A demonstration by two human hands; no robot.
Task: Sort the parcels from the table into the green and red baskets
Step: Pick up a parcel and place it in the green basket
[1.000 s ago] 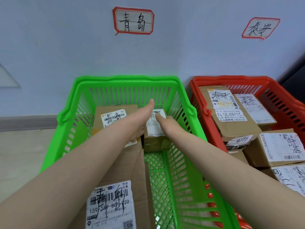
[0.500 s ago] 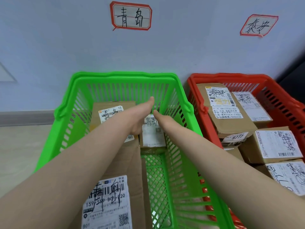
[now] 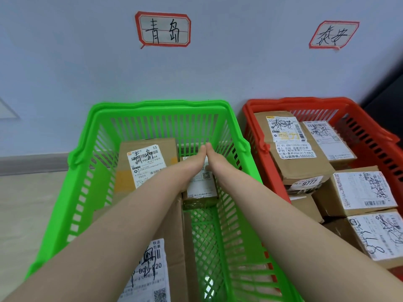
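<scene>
A small brown parcel (image 3: 201, 188) with a white label lies at the far right of the green basket (image 3: 161, 104). My left hand (image 3: 194, 162) and my right hand (image 3: 218, 162) meet side by side over its far end and hold it; the fingertips are hidden behind the hands. Two more labelled parcels are in this basket, one at the far left (image 3: 146, 158) and a long one along the near left (image 3: 174, 236). The red basket (image 3: 294, 101) to the right holds several labelled parcels.
Both baskets stand on the floor against a pale wall. A handwritten sign (image 3: 162, 29) hangs above the green basket and another sign (image 3: 333, 34) above the red one. The near right of the green basket shows bare mesh (image 3: 209, 247).
Both hands have lowered the small parcel deeper into the green basket and come together over its far end. The view has tilted slightly.
</scene>
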